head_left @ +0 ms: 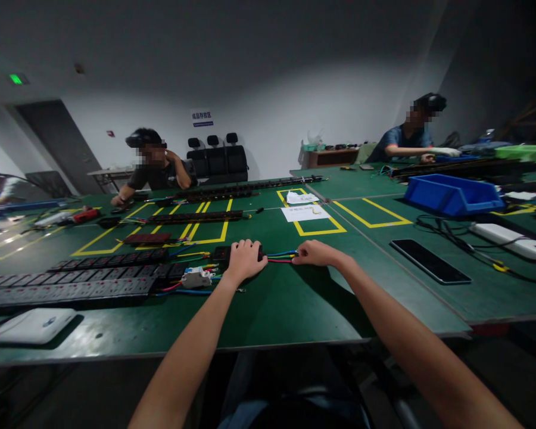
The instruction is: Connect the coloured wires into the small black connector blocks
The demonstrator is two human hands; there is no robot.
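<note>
My left hand point(245, 261) lies over a small black box-shaped part point(222, 254), its fingers curled round the far side and the thumb on the near right edge. Blue, green-yellow and red wires point(279, 257) run from the right of that part to my right hand point(313, 254). The fingers of my right hand are closed on the wire ends, which they partly hide. Left of my hands lie long black socket strips point(93, 283) with red marks. A grey-white switch-like block point(197, 277) with coloured wires sits at their right end, close to my left wrist.
A white power bank point(33, 326) lies front left, a phone point(430, 261) to the right. Behind the phone stands a blue bin point(453, 195), with cables and a white device point(513, 240) nearby. Paper sheets point(304, 213) lie ahead. Two co-workers sit across the green table point(286, 316).
</note>
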